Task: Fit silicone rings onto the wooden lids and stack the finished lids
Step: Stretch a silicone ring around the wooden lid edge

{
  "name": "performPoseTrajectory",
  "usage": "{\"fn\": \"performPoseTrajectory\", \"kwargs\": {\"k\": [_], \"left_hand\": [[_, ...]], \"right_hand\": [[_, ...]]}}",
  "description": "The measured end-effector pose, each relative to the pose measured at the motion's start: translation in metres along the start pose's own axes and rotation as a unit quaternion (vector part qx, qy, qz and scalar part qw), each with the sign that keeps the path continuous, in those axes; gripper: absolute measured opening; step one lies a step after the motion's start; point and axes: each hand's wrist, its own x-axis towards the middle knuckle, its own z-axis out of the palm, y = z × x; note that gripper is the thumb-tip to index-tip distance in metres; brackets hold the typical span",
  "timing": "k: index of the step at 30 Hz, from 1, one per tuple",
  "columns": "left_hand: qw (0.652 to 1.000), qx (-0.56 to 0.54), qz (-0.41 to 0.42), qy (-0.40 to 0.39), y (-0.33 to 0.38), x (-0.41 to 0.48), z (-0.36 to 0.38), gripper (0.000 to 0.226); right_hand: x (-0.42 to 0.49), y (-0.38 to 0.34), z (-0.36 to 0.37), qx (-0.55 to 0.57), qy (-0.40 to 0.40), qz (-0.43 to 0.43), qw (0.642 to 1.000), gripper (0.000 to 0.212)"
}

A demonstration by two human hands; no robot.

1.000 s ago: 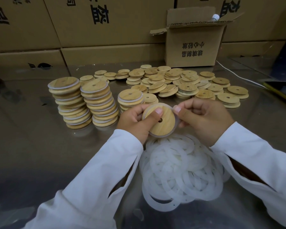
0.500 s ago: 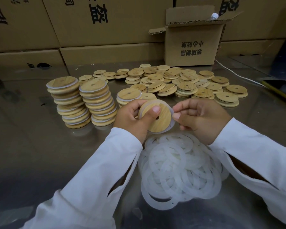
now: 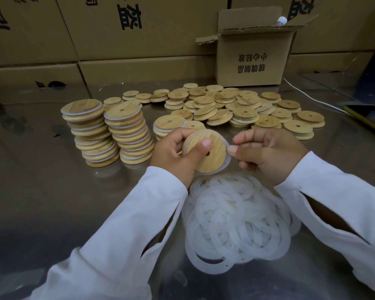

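Hands, L: left hand [image 3: 173, 152] grips wooden lid [image 3: 212, 152], thumb across its face, fingers curled behind; lid tilted, face toward cam.
Hands, R: right hand [image 3: 268, 154] has fingers curled, thumb + forefinger tips pinching silicone ring [image 3: 225, 167] at lid's 3 o'clock edge.
Ring: sits round the lid, showing as a pale rim approx. 1 to 6 o'clock.
Lid spot: mid-frame, held above worktop [image 3: 41, 191], over far edge of ring pile [image 3: 236, 224].
Ring pile: loose white rings, overlapping, at 6 o'clock from lid, betw. the two white sleeves.
Finished stacks: two tall stacks [image 3: 108, 133] at 9 o'clock from lid, side by side, both a bit uneven; short stack [image 3: 169, 124] at 11 o'clock, just behind left hand.
Bare lids: heap [image 3: 236, 107] at 12–2 o'clock, scattered + overlapping.
Bkgd: open carton [image 3: 253, 59] at 1 o'clock w/ bottle cap [image 3: 281, 20] peeking out; big cartons [image 3: 139, 29] along far edge; white cable [image 3: 307, 96] at 2 o'clock.
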Motion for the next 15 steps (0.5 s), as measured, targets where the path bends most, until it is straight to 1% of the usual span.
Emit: {"fn": "performPoseTrajectory", "kwargs": {"k": [11,13,15], "left_hand": [[1.0,-0.001,0.012,-0.019,-0.0005,-0.0001,-0.0007,0.011],[1.0,-0.012,0.001,-0.025,-0.0016,-0.0001,-0.0011,0.01],[0.998,-0.052,-0.026,-0.029,-0.0032,-0.0002,-0.0009,0.009]], "right_hand": [[0.0005,-0.001,-0.001,0.032,0.004,0.01,0.999,0.019],[0.001,-0.0001,-0.0007,0.031,0.006,0.008,0.999,0.019],[0.0011,0.0,-0.0017,0.022,0.008,0.005,1.0,0.02]]}}
